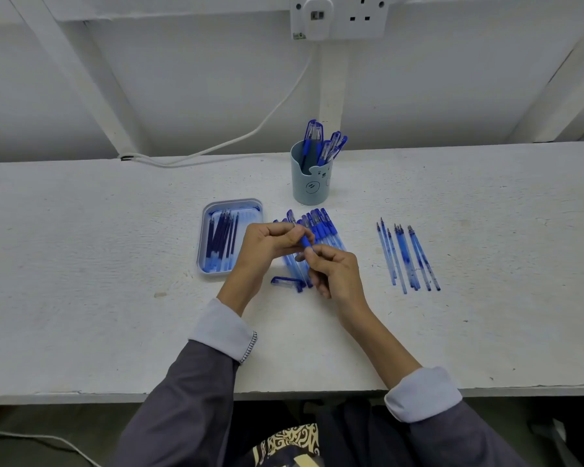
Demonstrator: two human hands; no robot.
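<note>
Holding one blue pen [305, 242] up between both hands just above the middle of the table [115, 281], the person looks to be working at its front end. The left hand [267, 241] has its fingers curled round the tip end, and the right hand [334, 269] pinches the blue grip from the near side. How much of the barrel runs on into the right palm I cannot tell.

A loose cap [285, 282] lies just near of the hands, so this pen is already uncapped. Under and beyond the hands is a pile of capped pens [324, 227]. To the left sits a tray [201, 251] with dark refills [221, 241] in it. Well off to the right is a row of clear barrels [408, 257], and at the far side a cup [309, 187] holds more pens.

Judging by that layout, the step is twisting the tip section off so the refill can come out. To do it well, I would say one hand should hold the barrel steady while the other turns. The pull should go straight along the pen's length so the thin refill does not bend. It should also happen low over the table, as a small tip that slips could roll in among the pile.
</note>
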